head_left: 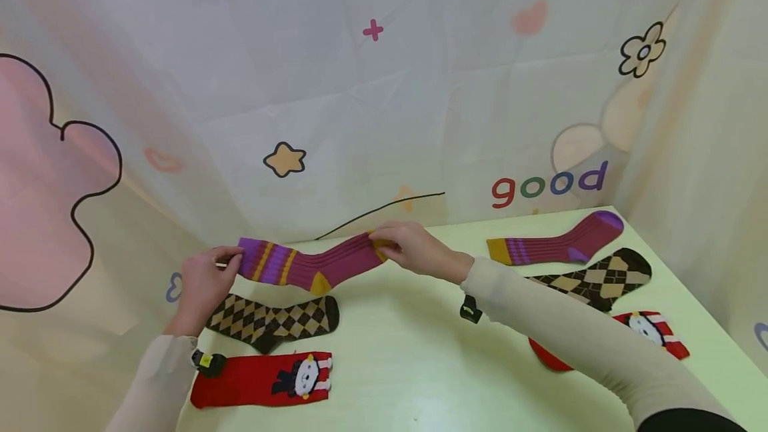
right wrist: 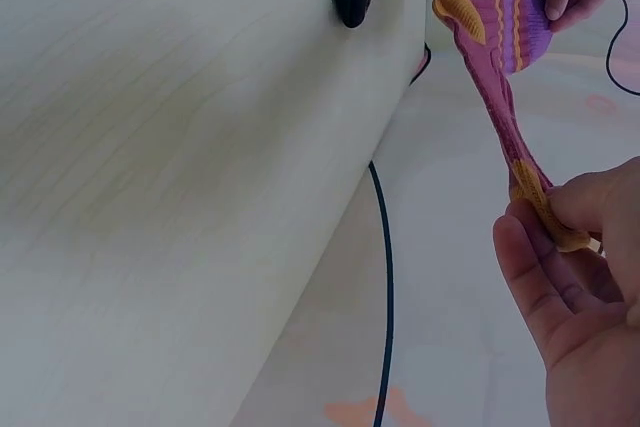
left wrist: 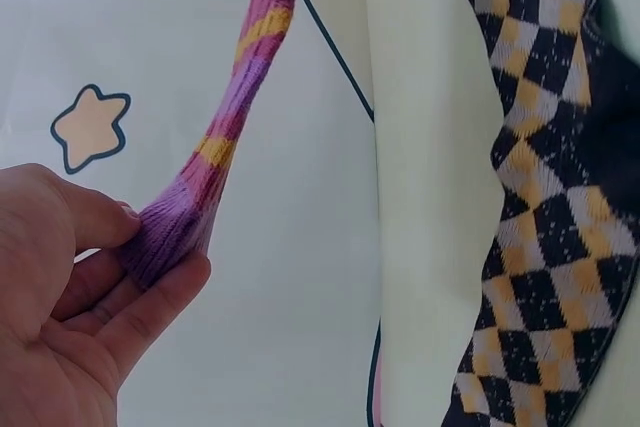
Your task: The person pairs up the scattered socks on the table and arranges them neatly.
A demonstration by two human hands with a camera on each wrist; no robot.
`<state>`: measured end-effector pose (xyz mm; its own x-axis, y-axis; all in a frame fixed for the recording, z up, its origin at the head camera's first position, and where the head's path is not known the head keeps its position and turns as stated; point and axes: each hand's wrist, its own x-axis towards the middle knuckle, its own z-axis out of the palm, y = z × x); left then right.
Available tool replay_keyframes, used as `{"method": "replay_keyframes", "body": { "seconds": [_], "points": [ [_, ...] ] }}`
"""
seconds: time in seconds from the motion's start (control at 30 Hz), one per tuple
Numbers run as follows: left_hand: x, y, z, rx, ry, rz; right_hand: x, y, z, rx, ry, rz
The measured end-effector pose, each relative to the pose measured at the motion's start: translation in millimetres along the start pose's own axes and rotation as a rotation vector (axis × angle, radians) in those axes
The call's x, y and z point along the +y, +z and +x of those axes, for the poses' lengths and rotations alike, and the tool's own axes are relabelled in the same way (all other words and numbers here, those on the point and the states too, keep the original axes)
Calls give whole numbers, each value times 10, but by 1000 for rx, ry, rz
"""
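Note:
A magenta sock (head_left: 336,262) with a purple striped cuff and yellow heel and toe is stretched between both hands above the table's back edge. My left hand (head_left: 207,282) pinches its purple cuff; in the left wrist view the cuff (left wrist: 170,232) bunches between thumb and fingers. At the other end, my right hand (head_left: 417,249) pinches the yellow toe (right wrist: 540,202). Below the left hand lies a brown and tan argyle sock (head_left: 273,322), flat on the table. Nearer to me is a red sock (head_left: 252,382) with a white cartoon figure.
On the right side of the table (head_left: 420,365) lie a magenta sock (head_left: 540,245) with yellow cuff, an argyle sock (head_left: 618,279) and a red sock (head_left: 666,335). My right sleeve partly covers the last two. A printed curtain (head_left: 360,99) hangs behind the table.

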<state>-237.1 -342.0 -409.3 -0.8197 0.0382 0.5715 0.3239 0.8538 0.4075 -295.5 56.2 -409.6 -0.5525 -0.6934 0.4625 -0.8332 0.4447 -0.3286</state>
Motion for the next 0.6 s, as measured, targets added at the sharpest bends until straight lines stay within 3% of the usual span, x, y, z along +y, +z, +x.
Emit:
{"method": "replay_keyframes", "body": {
  "seconds": [0.3, 0.6],
  "points": [
    [50, 118, -61, 6, 8, -14, 39, -101, -202, 35, 2, 27],
    [228, 191, -91, -9, -26, -57, 43, -217, -401, 95, 14, 56]
  ]
}}
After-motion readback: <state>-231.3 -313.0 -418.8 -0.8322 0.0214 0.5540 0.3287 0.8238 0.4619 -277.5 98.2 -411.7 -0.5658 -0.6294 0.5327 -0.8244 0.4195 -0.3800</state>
